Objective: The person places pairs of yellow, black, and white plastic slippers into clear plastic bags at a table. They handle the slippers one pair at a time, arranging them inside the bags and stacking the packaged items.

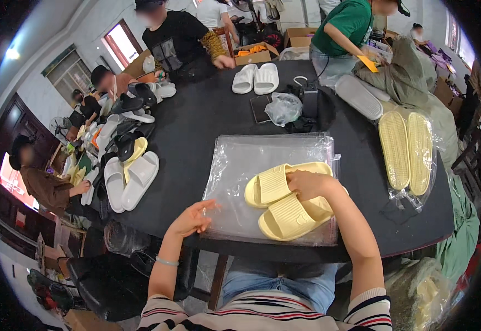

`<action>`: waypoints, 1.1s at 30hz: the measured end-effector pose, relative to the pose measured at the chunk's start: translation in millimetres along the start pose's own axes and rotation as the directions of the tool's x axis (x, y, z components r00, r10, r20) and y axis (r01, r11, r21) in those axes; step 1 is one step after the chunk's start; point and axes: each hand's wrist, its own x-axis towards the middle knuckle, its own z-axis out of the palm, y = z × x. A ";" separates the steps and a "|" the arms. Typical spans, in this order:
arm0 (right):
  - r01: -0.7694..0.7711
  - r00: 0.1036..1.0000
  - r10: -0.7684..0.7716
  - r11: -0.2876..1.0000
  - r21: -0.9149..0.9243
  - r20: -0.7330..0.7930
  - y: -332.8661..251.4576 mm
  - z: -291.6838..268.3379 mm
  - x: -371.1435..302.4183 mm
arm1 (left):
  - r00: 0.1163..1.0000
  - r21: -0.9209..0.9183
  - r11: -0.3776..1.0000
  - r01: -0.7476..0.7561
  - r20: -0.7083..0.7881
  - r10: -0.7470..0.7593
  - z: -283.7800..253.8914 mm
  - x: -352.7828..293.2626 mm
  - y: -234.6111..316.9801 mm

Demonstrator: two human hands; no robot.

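A pair of pale yellow slide slippers (287, 220) lies side by side, toes to the left, on a stack of clear plastic bags (232, 165) in front of me. My right hand (309, 185) is closed on the pair from the heel side, its fingertips tucked in at the strap of the farther slipper. Exactly how the fingers grip is partly hidden. At the left edge of the bags, my left hand (195, 218) hovers with spread fingers and holds nothing.
A bagged yellow pair (406, 154) lies at right, with a bagged white slipper (359, 96) beyond. White slippers (255, 79) stand at the far edge, near a crumpled plastic bag (283, 108) and a phone (261, 109). Mixed slippers (132, 179) crowd the left. Several people work around the black table (185, 124).
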 end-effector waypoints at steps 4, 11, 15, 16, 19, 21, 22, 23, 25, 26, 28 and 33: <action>-0.085 0.993 0.084 0.996 0.001 0.084 0.3 3.3 0.1 | 0.999 0.265 0.964 -0.006 0.032 -0.003 0.7 2.2 14.2; -0.115 0.984 0.117 0.993 -0.024 0.134 -11.1 -6.3 0.7 | 0.986 0.632 0.775 -0.011 -0.120 0.112 7.4 38.3 54.3; -0.101 0.989 0.101 0.995 -0.005 0.109 4.5 6.9 3.6 | 0.985 0.497 0.868 -0.008 -0.146 0.093 -15.3 120.4 51.7; -0.084 0.991 0.084 0.996 -0.006 0.101 5.1 6.4 4.1 | 0.985 0.407 0.913 0.014 -0.163 0.058 -14.4 133.9 53.5; -0.064 0.994 0.067 0.997 -0.039 0.089 4.4 6.5 3.8 | 0.948 0.301 0.950 -0.087 -0.269 0.172 -10.6 169.8 51.9; -0.079 0.992 0.083 0.995 -0.053 0.097 11.2 10.1 7.5 | 0.929 0.226 0.961 -0.162 -0.294 0.226 -15.8 185.7 47.3; -0.081 0.991 0.087 0.995 -0.065 0.105 0.7 3.9 8.4 | 0.917 0.190 0.963 -0.190 -0.315 0.243 -20.1 188.3 42.2; -0.081 0.989 0.090 0.994 -0.078 0.114 -5.0 0.1 9.4 | 0.913 0.145 0.967 -0.208 -0.326 0.245 -25.8 189.3 38.3; -0.056 0.997 0.058 0.998 -0.033 0.051 -3.7 4.1 4.5 | 0.916 0.048 0.972 -0.228 -0.329 0.231 -27.4 189.9 31.9; -0.059 0.997 0.061 0.998 -0.029 0.050 -2.0 2.9 3.6 | 0.923 0.069 0.979 -0.193 -0.326 0.205 -30.7 186.9 30.3; -0.077 0.997 0.077 0.997 -0.026 0.016 -2.7 -3.8 -3.4 | 0.937 0.103 0.988 -0.113 -0.321 0.141 -27.2 176.2 31.3; -0.257 0.939 0.230 0.963 -0.078 -0.256 20.3 -1.3 -6.0 | 0.909 0.239 0.944 -0.228 -0.294 0.294 -24.7 163.7 24.3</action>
